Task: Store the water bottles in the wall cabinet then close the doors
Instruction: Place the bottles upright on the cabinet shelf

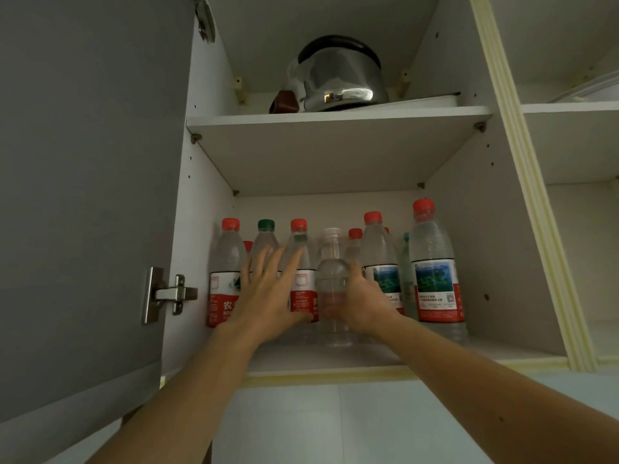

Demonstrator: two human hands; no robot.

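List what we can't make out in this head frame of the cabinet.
- Back-row bottles: head view, mostly hidden by the front-row bottles; count unclear.
- Clear white-capped plastic bottle: lower part covered by the right hand.
- Red-labelled bottles behind the left hand: labels partly blocked.
- Grey cabinet door: cut off by the left edge.
- Right-hand compartment: cut off by the frame edge.

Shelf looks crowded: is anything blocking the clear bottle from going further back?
Yes. The right hand holds the clear bottle at the shelf front; red-capped bottles stand right behind it.
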